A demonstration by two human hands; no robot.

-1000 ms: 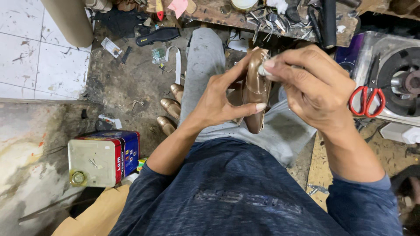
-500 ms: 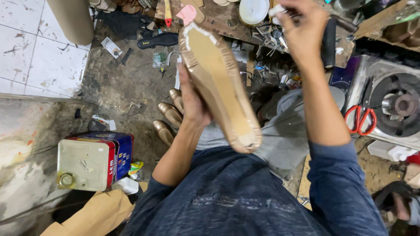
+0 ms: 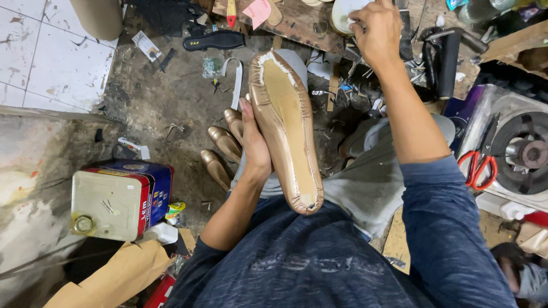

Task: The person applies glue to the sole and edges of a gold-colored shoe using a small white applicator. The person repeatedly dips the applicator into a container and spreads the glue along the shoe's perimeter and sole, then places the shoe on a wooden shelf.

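The left hand [image 3: 255,149] is gripping a gold-coloured shoe [image 3: 283,128] from its side, with the fingers wrapped behind the upper and the thumb running along the near edge. The shoe is being held above the person's lap, sole side facing up, toe end pointing away toward the workbench and heel end close to the blue shirt. Its bottom is showing a flat tan insole board, and the shiny metallic upper is folding over the rim of that board all the way round, puckering in small pleats. At the toe, a ragged whitish fringe of lining is sticking out past the folded edge.

The right hand [image 3: 377,29] is reaching out to the cluttered wooden workbench [image 3: 297,28], its fingers curling down onto a white round container [image 3: 341,12]; whether it is actually gripping something there is hard to say, since the fingertips are hidden behind the knuckles.

Three more gold shoe pieces [image 3: 224,149] are lying on the dirty floor just left of the held shoe. A rectangular metal can [image 3: 117,199] is sitting further left, and red-handled scissors [image 3: 478,165] are resting on the right beside a round machine part [image 3: 524,153].
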